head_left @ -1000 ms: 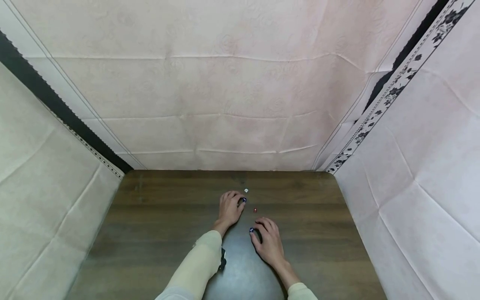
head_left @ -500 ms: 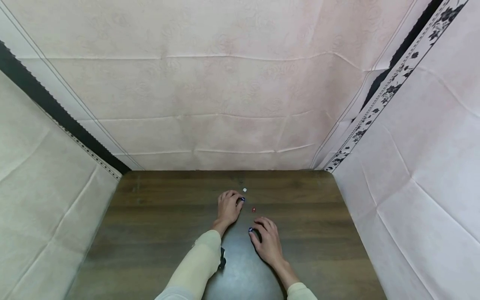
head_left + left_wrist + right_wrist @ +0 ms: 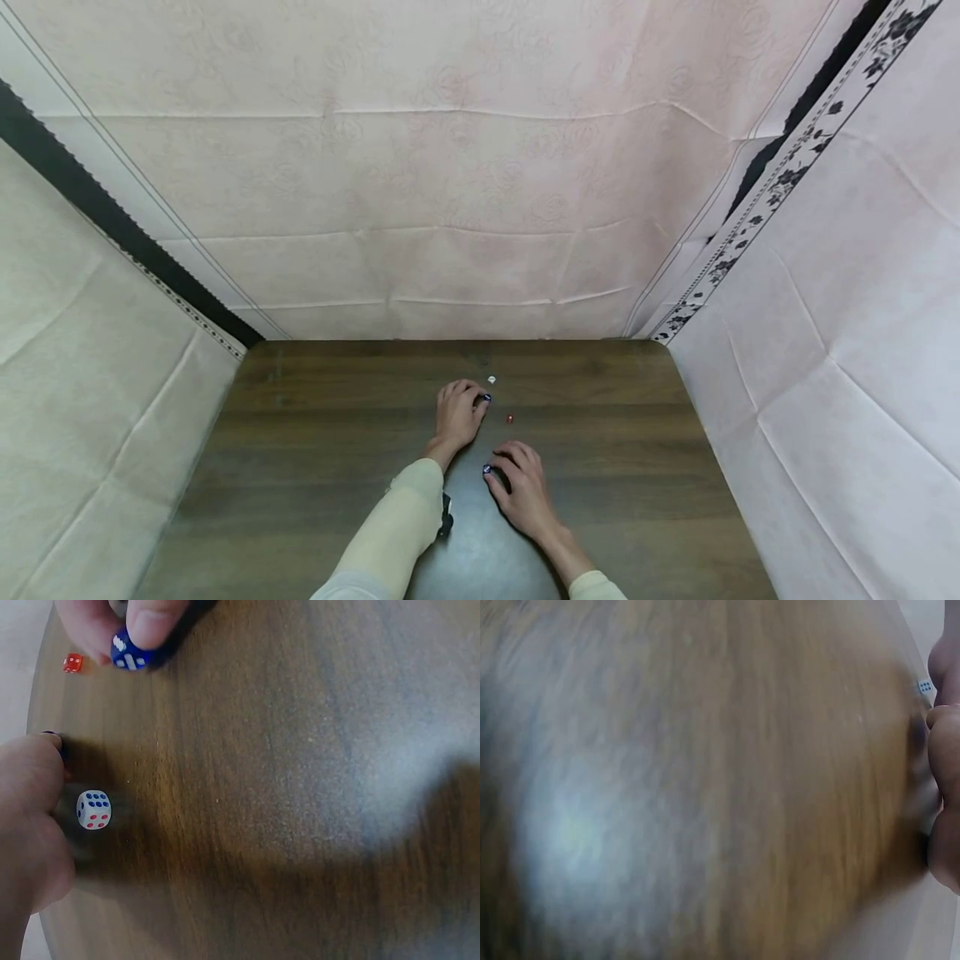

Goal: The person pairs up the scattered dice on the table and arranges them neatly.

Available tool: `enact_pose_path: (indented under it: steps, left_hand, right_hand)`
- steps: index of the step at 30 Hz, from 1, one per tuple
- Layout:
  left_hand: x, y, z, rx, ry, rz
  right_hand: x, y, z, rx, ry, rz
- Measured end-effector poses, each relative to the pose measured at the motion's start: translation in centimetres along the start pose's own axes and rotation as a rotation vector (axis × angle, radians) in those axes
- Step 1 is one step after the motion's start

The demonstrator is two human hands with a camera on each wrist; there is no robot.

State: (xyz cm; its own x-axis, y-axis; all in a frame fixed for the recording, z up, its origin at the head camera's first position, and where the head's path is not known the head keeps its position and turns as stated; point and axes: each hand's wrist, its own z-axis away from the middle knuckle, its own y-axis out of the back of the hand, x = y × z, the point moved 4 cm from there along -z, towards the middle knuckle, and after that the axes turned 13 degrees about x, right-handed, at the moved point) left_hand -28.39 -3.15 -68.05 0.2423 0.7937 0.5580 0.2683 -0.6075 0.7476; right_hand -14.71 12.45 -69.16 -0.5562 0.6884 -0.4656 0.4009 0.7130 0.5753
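Note:
My left hand pinches a dark blue die between thumb and fingers, low over the table. In the left wrist view, a white die with blue and red pips lies on the wood beside that hand's palm. Nearer to me, my right hand holds another blue die with white pips at its thumb and fingertip. Between and beyond the two hands sits a small red die. A small white die rests just past the left fingertips.
The wooden table has a bright glare patch between the forearms. Pale cloth hangs behind it and along both sides. A black device is worn at the left forearm.
The right hand has shifted slightly left and toward the person, carrying its blue die along. The left hand stays in place, and the loose red and white dice have not moved.

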Motion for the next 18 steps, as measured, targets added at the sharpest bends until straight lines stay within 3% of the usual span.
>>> enact_pose_path:
  steps: [12,18]
  left_hand:
    - [0.2,0.9,0.0,-0.026,0.004,0.063]
    - [0.4,2.0,0.1,-0.004,-0.026,0.110]
  right_hand:
    - [-0.2,-0.5,0.0,0.034,0.021,0.027]
    - [-0.1,-0.8,0.2,0.030,0.013,0.025]
